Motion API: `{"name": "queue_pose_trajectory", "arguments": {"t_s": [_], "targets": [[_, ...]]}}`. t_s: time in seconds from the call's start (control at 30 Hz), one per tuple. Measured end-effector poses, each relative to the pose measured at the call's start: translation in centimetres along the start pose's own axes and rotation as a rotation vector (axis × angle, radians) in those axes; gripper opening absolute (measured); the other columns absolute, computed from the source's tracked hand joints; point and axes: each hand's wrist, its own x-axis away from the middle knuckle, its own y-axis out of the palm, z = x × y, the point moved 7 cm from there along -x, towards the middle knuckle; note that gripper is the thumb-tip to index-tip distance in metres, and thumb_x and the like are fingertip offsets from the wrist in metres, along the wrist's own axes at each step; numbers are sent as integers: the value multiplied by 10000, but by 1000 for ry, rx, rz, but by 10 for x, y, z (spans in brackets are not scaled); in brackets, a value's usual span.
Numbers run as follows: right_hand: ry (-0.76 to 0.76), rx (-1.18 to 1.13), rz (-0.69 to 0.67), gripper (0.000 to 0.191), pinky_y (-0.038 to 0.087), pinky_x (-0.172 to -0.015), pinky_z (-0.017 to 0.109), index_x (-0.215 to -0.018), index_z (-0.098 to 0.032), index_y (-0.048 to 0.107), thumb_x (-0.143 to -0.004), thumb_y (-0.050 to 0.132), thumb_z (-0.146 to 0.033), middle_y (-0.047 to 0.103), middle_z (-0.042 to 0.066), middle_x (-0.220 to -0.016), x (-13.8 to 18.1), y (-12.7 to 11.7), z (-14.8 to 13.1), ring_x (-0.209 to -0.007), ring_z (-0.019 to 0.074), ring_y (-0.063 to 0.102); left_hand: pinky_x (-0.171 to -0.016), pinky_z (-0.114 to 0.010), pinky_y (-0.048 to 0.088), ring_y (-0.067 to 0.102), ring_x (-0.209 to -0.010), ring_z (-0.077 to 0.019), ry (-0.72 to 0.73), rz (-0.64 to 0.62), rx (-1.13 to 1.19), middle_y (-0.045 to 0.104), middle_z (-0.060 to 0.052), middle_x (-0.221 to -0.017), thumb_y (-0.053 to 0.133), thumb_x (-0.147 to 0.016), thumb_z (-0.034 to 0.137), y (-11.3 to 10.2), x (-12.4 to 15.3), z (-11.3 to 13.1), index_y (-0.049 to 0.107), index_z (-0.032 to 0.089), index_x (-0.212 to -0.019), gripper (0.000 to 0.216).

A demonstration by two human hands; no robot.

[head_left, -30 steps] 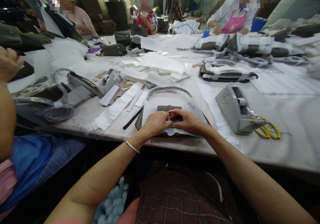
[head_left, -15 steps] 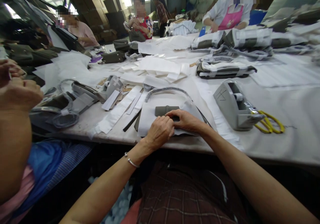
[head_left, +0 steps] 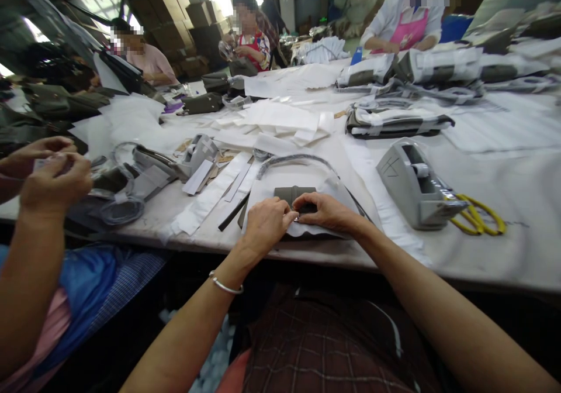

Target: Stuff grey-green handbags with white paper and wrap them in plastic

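A grey-green handbag lies in front of me, mostly covered by a sheet of white paper (head_left: 307, 173). Its wrapped handle (head_left: 298, 158) arches away from me, and a grey-green flap tab (head_left: 284, 192) shows above the paper. At the tab's near edge, my left hand (head_left: 269, 220) is closed, thumb and forefinger pinched by a small shiny piece (head_left: 297, 218). My right hand (head_left: 326, 210) curls over the tab's right part, its fingertips closed on the tab's edge and almost touching the left fingertips. What lies under the fingers is partly hidden.
Right of the bag stands a grey tape dispenser (head_left: 414, 185), with yellow-handled scissors (head_left: 482, 217) beside it. Paper strips (head_left: 214, 191) and another wrapped bag (head_left: 153, 168) lie left. A co-worker's hands (head_left: 56, 173) work close at left. Wrapped bags (head_left: 394, 121) lie farther back.
My left hand has turned flatter and its fingers have shifted slightly left, uncovering a small shiny piece between the fingertips. My right hand stays nearly in place. The co-worker's hands at left show more fully.
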Motion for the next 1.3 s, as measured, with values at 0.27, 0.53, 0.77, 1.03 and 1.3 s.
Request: {"name": "queue_pose_trajectory", "arguments": {"t_s": [0.27, 0.53, 0.77, 1.03, 1.3], "targets": [[-36, -44, -13, 357, 483, -957, 356, -1106, -216, 673, -757, 690, -140, 729, 24, -1067, 1, 1, -5, -1011, 208, 655, -788, -356, 455, 641, -918, -256, -35, -6, -194, 680, -93, -900, 611, -905, 314, 21, -6, 20, 672, 165, -946, 167], [-35, 42, -5, 471, 454, -997, 360, -1118, -211, 677, -681, 593, -54, 714, 39, -1138, 1, 2, -1, -1074, 225, 628, -804, -388, 441, 651, -885, -267, -54, 66, -208, 686, -115, -860, 474, -903, 166, 37, -9, 20, 660, 131, -908, 189], [-31, 44, 9, 454, 461, -958, 334, -1090, -223, 696, -682, 583, -60, 720, 31, -1121, 3, 1, -5, -1053, 220, 632, -809, -367, 446, 645, -893, -249, 36, 55, -135, 678, -89, -881, 475, -904, 167, 42, -10, 17, 622, 153, -913, 147], [-68, 105, 2, 272, 467, -895, 331, -1014, -226, 737, -786, 632, -122, 726, 22, -976, 1, 4, -1, -956, 212, 632, -763, -293, 489, 647, -802, -174, -76, 135, 287, 675, -22, -840, 500, -918, 235, 24, -5, 3, 554, 203, -822, 114], [-154, 176, -54, 226, 449, -873, 327, -1045, -259, 759, -887, 619, -175, 682, 44, -943, 0, 9, -7, -930, 197, 583, -1028, -360, 461, 594, -1211, -201, -13, -54, 376, 650, -124, -1274, 438, -767, -21, 27, -6, -5, 401, 163, -1325, 589]]}}
